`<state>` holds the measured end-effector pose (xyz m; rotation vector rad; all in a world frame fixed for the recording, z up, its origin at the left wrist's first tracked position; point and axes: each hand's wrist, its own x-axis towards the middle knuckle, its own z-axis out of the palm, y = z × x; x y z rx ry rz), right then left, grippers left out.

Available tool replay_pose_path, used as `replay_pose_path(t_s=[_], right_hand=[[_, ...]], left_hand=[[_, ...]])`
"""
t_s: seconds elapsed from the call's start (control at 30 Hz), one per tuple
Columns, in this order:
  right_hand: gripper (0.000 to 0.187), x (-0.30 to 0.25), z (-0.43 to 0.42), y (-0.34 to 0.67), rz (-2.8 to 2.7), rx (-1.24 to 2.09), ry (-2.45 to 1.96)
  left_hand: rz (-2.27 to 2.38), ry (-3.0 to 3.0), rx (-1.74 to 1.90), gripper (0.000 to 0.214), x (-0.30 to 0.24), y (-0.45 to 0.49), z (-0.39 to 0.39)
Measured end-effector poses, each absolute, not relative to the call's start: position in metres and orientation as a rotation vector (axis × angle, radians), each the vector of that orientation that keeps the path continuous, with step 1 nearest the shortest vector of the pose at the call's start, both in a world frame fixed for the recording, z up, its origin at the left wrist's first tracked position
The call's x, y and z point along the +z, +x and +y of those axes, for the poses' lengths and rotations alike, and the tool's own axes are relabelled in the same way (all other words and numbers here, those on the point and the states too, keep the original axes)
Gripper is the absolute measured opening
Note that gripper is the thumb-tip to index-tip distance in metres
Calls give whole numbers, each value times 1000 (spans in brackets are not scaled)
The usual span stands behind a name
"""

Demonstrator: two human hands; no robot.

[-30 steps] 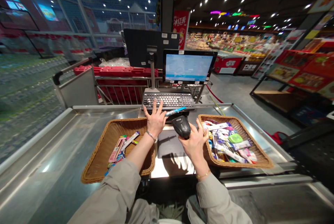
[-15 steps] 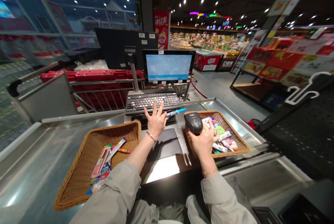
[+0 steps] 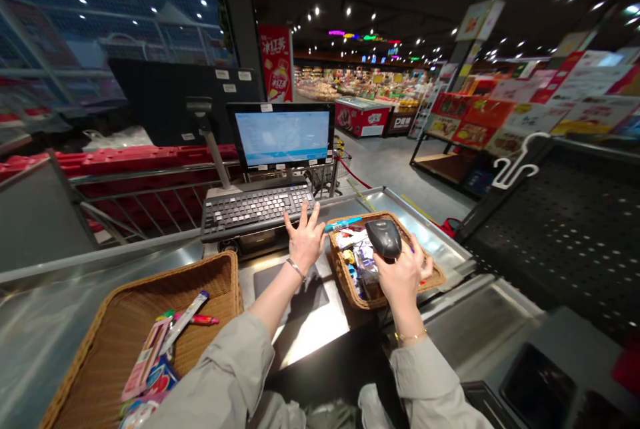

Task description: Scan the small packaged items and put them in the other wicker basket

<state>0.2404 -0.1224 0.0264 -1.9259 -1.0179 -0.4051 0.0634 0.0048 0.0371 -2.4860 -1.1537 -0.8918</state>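
Note:
My left hand [image 3: 306,240] stands over the counter with its fingers spread, pinching a slim blue-and-white tube [image 3: 343,223] at its side. My right hand [image 3: 403,273] grips a black handheld barcode scanner [image 3: 383,239] just above a wicker basket [image 3: 431,278]. That basket holds several small packets [image 3: 356,257], partly hidden behind the scanner and hand. At lower left, a second wicker basket [image 3: 173,275] holds pink and white tube packets [image 3: 183,315], partly covered by my left sleeve [image 3: 215,375].
A keyboard [image 3: 255,211] and a monitor [image 3: 283,139] stand just beyond my left hand, on a steel checkout counter [image 3: 440,249]. A dark pad [image 3: 290,289] lies between the baskets. A perforated black panel [image 3: 555,242] rises at right, and a red-and-metal rack [image 3: 145,195] stands behind the counter.
The view has swung right, shifting the counter, monitor and baskets leftward in the picture. Both hands keep their hold on the tube and scanner, and the right basket now sits beneath the scanner.

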Motion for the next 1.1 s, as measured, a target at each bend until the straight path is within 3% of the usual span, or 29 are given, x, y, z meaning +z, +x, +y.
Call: replay_pose_path(t_s=[0.6,0.9,1.1], right_hand=[[35,29,-129,288,-894,-395,-1991],[38,27,-128,296,-881,-435,-2015],[33,19,-119,294,-861,-397,-1988]], left_hand=[[-973,-2619,-861,18,22,144,23],[-948,-2691,-809,39,11,174,17],[-1001,-2693,-773,40,12,153,20]])
